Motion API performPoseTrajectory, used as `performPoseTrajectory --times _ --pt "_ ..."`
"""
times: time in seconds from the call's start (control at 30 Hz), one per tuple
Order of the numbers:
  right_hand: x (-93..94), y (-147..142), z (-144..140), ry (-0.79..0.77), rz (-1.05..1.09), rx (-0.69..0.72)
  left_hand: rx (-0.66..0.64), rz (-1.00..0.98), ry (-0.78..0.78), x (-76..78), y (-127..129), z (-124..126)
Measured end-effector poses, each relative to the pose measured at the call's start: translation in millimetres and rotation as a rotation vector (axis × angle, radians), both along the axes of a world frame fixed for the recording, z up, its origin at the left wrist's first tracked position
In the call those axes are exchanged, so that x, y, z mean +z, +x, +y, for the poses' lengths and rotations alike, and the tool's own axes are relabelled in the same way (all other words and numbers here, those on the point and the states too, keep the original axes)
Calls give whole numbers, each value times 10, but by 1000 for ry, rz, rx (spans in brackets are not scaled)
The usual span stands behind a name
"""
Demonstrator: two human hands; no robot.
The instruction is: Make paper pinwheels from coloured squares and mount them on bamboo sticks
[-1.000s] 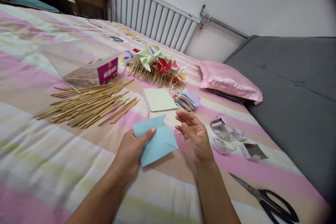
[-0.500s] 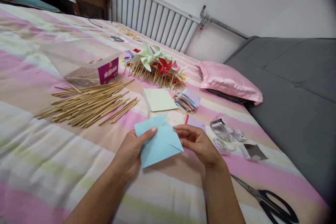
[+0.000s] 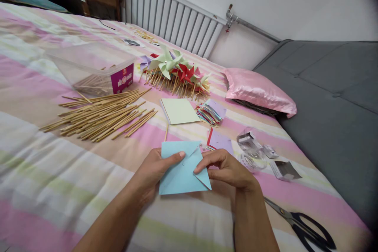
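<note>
A light blue paper square (image 3: 180, 179) with slits cut in from its corners is held up above the bed. My left hand (image 3: 150, 171) grips its left side, thumb on the front and the other fingers hidden behind. On the right side, my right hand (image 3: 228, 167) pinches the paper, with the index finger on its front face near a slit. Just beyond the paper lie purple and red paper pieces (image 3: 221, 141). A single stick (image 3: 166, 132) shows behind its top edge.
Loose wooden sticks (image 3: 103, 118) lie left, before a clear plastic box (image 3: 88, 59). Finished pinwheels (image 3: 177, 69) stand behind a pale paper stack (image 3: 180, 111) and a colourful paper pile (image 3: 211, 113). Small clear containers (image 3: 254, 159) and black-handled scissors (image 3: 310, 228) lie right, near a pink pillow (image 3: 260, 90).
The blue paper has turned and moved slightly down and right. My right index finger has come onto its front face, where before the fingers were at the right edge.
</note>
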State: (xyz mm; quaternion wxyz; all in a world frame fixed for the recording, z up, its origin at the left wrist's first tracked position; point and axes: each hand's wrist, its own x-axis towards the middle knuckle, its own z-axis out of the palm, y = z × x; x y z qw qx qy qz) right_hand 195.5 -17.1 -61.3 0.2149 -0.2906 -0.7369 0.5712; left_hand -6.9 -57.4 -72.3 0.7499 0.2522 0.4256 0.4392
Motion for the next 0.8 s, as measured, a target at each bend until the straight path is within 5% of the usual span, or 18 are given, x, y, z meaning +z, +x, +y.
performPoseTrajectory --times 0.23,0.8 --pt "-42 25 -3 -112 -13 -40 -57 -14 38 -53 -4 -15" --pt "-8 -189 -33 -80 -124 -242 -14 107 89 -117 32 -4"
